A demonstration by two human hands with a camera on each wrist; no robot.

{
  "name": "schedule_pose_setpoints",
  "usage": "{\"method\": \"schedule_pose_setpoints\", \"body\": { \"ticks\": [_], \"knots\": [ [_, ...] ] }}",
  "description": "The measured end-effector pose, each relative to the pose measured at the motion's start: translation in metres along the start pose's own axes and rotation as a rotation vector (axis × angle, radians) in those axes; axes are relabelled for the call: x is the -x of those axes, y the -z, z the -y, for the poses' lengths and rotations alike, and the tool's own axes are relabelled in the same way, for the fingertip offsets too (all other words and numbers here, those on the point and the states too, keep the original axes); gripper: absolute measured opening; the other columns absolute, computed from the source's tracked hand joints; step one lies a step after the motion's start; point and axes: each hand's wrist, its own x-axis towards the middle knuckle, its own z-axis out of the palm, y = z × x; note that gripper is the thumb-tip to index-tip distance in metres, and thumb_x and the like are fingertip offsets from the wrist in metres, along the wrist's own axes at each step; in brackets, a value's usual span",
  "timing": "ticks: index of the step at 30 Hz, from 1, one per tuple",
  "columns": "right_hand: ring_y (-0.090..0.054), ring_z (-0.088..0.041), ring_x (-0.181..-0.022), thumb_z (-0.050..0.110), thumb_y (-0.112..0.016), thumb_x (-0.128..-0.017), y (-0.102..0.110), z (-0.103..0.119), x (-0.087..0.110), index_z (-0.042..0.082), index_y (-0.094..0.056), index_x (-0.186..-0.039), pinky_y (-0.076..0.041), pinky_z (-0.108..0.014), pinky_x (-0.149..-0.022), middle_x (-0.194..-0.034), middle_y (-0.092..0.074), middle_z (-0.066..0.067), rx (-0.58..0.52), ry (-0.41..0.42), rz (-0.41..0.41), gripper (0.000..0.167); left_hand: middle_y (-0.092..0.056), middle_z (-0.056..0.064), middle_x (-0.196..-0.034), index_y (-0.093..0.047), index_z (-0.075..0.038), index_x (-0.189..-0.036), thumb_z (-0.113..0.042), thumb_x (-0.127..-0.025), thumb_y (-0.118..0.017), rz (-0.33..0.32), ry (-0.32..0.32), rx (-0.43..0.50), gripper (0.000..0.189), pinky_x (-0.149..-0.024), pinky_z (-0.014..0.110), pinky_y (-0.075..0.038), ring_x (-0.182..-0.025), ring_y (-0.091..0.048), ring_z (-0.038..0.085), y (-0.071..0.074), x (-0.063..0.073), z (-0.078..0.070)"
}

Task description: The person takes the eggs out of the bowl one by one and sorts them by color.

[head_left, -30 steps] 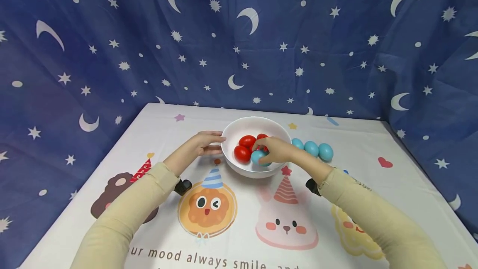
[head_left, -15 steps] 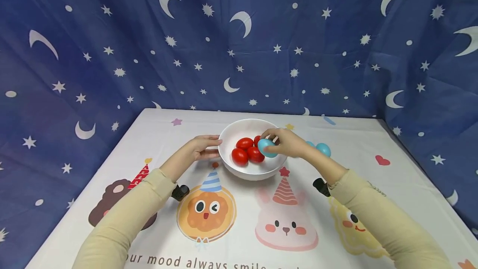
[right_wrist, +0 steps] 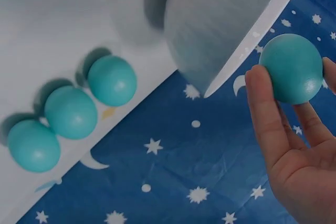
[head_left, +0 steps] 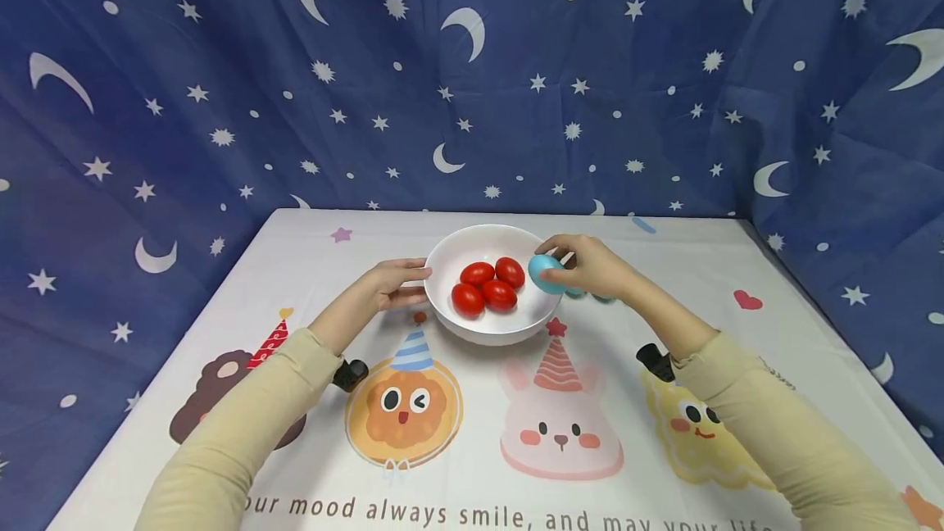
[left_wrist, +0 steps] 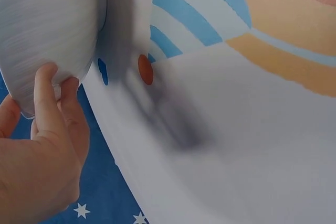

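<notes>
The white bowl (head_left: 479, 334) stood upright near the far edge of the table (head_left: 354, 252), between the two hands. The left hand (head_left: 398, 281) braced its left side, presumably to keep the light-looking vessel from sliding. Four red eggs (head_left: 499, 295) lay grouped inside; the curved wall probably prevented them from rolling away.

The blue egg (head_left: 544, 273) was located at the bowl's right rim, off the table, in the right hand (head_left: 593, 269). In the right wrist view it appeared clear of the rim. A fingertip hold at its sides likely suited the smooth, rounded shell. Three other blue eggs (right_wrist: 71, 112) rested in a row on the table, to the right of the bowl and apart from it, apparently within easy reach of the right hand.

Pose, left: the arm reached in from the lower left; the fingers pinched the rim, two of them bent against the outer wall.

Pose, right: the arm reached in from the lower right, hand directed toward the bowl; the fingers and thumb pinched the blue egg from opposite sides, the remaining fingers lying beneath it.
</notes>
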Motion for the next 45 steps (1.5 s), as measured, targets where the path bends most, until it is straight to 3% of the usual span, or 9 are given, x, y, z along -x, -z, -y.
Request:
{"method": "schedule_pose_setpoints", "body": {
  "ticks": [14, 21, 28, 37, 45],
  "knots": [
    [-0.063, -0.031, -0.091, 0.016, -0.066, -0.087, 0.019, -0.018, 0.024, 0.000, -0.058, -0.120, -0.058, -0.042, -0.080, -0.113, -0.062, -0.023, 0.037, -0.014, -0.082, 0.037, -0.042, 0.014, -0.143, -0.040, -0.016, -0.144, -0.013, -0.094, -0.057, 0.002, -0.001, 0.024, 0.053, -0.067, 0.021, -0.061, -0.083, -0.060, 0.015, 0.001, -0.002, 0.001],
    [-0.063, -0.031, -0.093, 0.019, -0.067, -0.087, 0.028, -0.034, 0.039, 0.000, -0.058, -0.122, -0.059, -0.043, -0.081, -0.116, -0.061, -0.024, 0.028, -0.055, -0.097, 0.040, -0.038, 0.014, -0.146, -0.039, -0.015, -0.144, -0.013, -0.094, -0.057, 0.012, -0.011, 0.020, 0.053, -0.070, 0.021, -0.061, -0.103, -0.057, 0.021, -0.002, 0.000, 0.002],
    [-0.063, -0.034, -0.094, 0.019, -0.067, -0.087, 0.038, -0.052, 0.047, -0.002, -0.056, -0.122, -0.060, -0.042, -0.079, -0.116, -0.059, -0.026, 0.050, -0.101, -0.107, 0.042, -0.038, 0.013, -0.146, -0.039, -0.015, -0.145, -0.013, -0.095, -0.056, 0.017, -0.011, 0.026, 0.053, -0.068, 0.020, -0.061, -0.082, -0.059, 0.015, 0.001, -0.001, 0.003],
    [-0.064, -0.034, -0.089, 0.020, -0.066, -0.089, 0.050, -0.084, 0.051, -0.006, -0.053, -0.124, -0.062, -0.034, -0.066, -0.115, -0.057, -0.033, 0.076, -0.183, -0.104, 0.045, -0.035, 0.013, -0.147, -0.038, -0.015, -0.145, -0.012, -0.095, -0.055, 0.024, -0.004, 0.036, 0.053, -0.069, 0.021, -0.061, -0.098, -0.058, 0.020, 0.002, 0.001, 0.002],
    [-0.064, -0.026, -0.076, 0.024, -0.065, -0.089, 0.057, -0.109, 0.052, -0.010, -0.049, -0.124, -0.062, -0.036, -0.064, -0.110, -0.055, -0.036, 0.083, -0.267, -0.094, 0.051, -0.043, 0.012, -0.139, -0.038, -0.015, -0.145, -0.013, -0.095, -0.056, 0.021, -0.002, 0.024, 0.054, -0.069, 0.020, -0.061, -0.078, -0.060, 0.013, 0.002, 0.001, 0.002]
  ]
}}
